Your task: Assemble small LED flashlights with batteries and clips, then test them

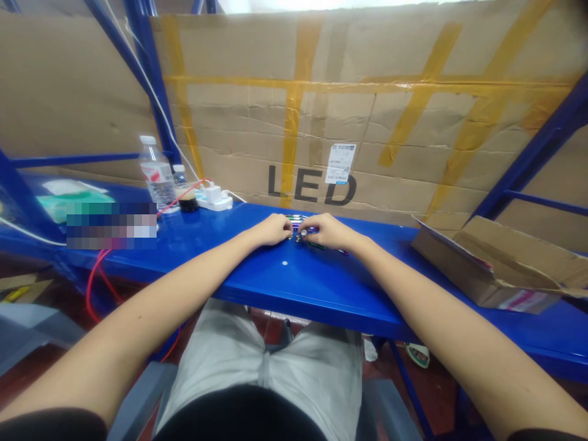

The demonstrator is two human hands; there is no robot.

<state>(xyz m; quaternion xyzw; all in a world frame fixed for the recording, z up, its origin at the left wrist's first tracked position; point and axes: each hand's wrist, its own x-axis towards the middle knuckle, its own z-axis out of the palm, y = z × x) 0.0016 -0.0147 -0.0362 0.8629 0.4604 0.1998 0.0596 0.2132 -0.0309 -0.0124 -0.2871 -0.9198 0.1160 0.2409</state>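
Several slim, shiny coloured pens [296, 218] lie on the blue table between my hands, green, silver and purple among them. My right hand [328, 231] is closed, its fingertips pinching a purple-blue pen [312, 230] with a round silvery end. My left hand [274, 229] rests on the table with its fingers curled at the left ends of the pens; what they hold, if anything, is hidden. Small metallic bits [297, 239] sit between the fingertips. Under my right hand, a dark green pen [316, 245] and a purple tip [342, 252] show.
An open cardboard box [519, 269] stands on the table [275, 285] at right. To the left are a water bottle [157, 174], a small dark-filled bottle [187, 199], a white power strip [215, 199] and a red cable [94, 278]. A large cardboard sheet [229, 135] closes off the back.
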